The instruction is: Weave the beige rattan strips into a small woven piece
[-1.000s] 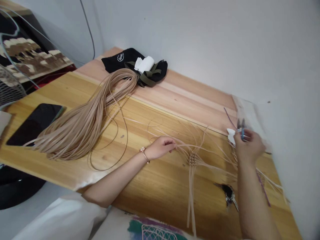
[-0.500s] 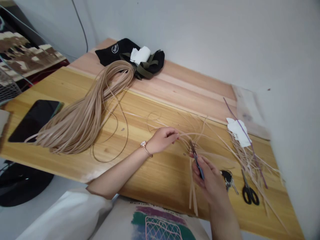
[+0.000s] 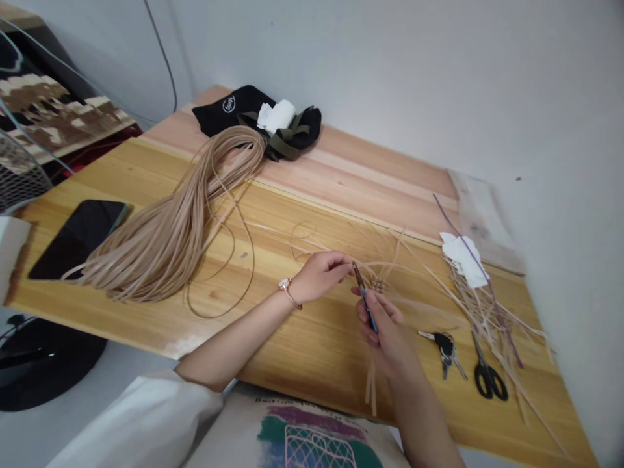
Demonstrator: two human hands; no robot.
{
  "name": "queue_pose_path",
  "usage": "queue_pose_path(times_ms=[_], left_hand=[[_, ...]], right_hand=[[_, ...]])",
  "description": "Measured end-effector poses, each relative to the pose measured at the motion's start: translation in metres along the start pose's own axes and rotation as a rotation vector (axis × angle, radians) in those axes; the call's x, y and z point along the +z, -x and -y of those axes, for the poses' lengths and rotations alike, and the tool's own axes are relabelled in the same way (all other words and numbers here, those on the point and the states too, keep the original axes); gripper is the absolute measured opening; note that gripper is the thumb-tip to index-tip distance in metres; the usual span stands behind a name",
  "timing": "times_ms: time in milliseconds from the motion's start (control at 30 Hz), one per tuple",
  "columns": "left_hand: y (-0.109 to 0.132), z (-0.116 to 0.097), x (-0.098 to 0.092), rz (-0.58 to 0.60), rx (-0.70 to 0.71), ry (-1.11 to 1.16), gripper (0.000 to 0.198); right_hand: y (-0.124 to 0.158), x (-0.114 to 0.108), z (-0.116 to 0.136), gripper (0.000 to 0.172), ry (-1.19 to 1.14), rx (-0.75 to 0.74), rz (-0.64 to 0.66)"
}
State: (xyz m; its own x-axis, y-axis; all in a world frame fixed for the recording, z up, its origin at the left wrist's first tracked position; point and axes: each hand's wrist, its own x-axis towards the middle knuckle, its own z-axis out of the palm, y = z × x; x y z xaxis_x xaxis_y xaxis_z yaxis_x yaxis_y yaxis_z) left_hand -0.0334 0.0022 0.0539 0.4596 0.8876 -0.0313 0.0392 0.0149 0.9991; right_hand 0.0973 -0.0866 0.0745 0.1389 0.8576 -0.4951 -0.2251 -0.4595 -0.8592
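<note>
My left hand [image 3: 324, 273] pinches a thin beige strip [image 3: 377, 264] between thumb and fingers, above the wooden table. In my right hand [image 3: 383, 325] is a pair of slim pliers [image 3: 366, 302] with dark jaws and blue handles. Their tip points up and meets the strip close by my left fingertips; whether the jaws grip it is too small to tell. Just right of the pliers lies a small woven knot of strips [image 3: 378, 285], with loose ends fanning out around it. Several flat ends [image 3: 371, 387] hang toward the table's front edge, partly behind my right hand.
Left on the table [image 3: 292, 351] lie a thick beige strand bundle [image 3: 180, 221] and a phone [image 3: 80, 237]. A black bag [image 3: 234, 107] sits behind. On the right are keys [image 3: 446, 348], black-handled scissors [image 3: 489, 380], loose strips [image 3: 480, 312] and white tissue [image 3: 465, 260].
My right hand has moved left with the pliers, whose tip has gone from the woven knot to my left fingertips. My left hand keeps its pinch. More of the keys shows.
</note>
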Motion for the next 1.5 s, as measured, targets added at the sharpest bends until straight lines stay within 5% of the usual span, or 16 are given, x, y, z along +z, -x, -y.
queue_pose_path(times_ms=[1500], left_hand=[[0.007,0.007,0.002,0.040,0.103,-0.276,0.025]], right_hand=[[-0.006,-0.003,-0.013,0.041,-0.235,0.018,-0.107]])
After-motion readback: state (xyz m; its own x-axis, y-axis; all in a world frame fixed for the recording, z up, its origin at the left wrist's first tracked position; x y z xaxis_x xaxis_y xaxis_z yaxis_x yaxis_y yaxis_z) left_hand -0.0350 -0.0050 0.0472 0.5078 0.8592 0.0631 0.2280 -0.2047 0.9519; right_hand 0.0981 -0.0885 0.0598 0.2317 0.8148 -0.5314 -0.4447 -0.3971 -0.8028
